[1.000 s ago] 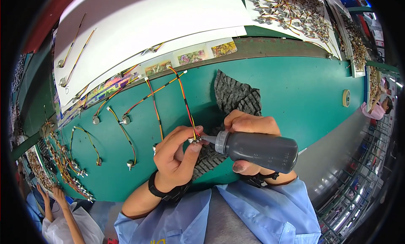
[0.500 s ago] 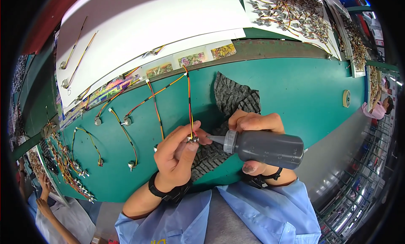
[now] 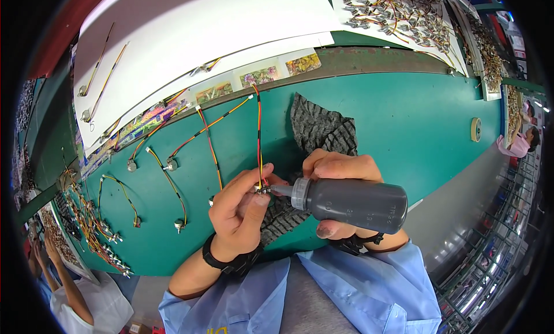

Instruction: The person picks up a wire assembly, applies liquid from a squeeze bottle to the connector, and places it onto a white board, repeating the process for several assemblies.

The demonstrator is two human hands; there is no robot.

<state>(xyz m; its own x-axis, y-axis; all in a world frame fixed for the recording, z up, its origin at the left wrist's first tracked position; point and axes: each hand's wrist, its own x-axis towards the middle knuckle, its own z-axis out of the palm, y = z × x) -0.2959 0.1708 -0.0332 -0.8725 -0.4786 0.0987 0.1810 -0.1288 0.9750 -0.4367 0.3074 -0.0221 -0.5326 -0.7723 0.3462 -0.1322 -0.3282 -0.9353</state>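
Observation:
Between the thumb and fingers of my left hand (image 3: 238, 214) is a small wired potentiometer (image 3: 262, 190). Its red, black and yellow leads (image 3: 258, 126) run away from me over the green mat to a white plug. My right hand (image 3: 346, 168) is wrapped round a dark grey squeeze bottle (image 3: 360, 206), held on its side. The bottle's narrow nozzle (image 3: 281, 190) points left and meets the potentiometer at its pins; whether any liquid comes out cannot be made out. Behind and under my hands lies a crumpled grey striped cloth (image 3: 323, 129).
Several wired potentiometers (image 3: 171, 164) lie spread on the green mat (image 3: 427, 120), with a bundle (image 3: 92, 224) at the left. White sheets (image 3: 208, 34) cover the far side; a pile of finished-looking parts (image 3: 398, 17) sits far right. A tape roll (image 3: 475, 130) is at the right. Another person's arms (image 3: 66, 276) show lower left.
My right hand has moved the bottle left, bringing its nozzle in against the potentiometer. My left hand stays nearly in place. The other person's hands at the left have shifted.

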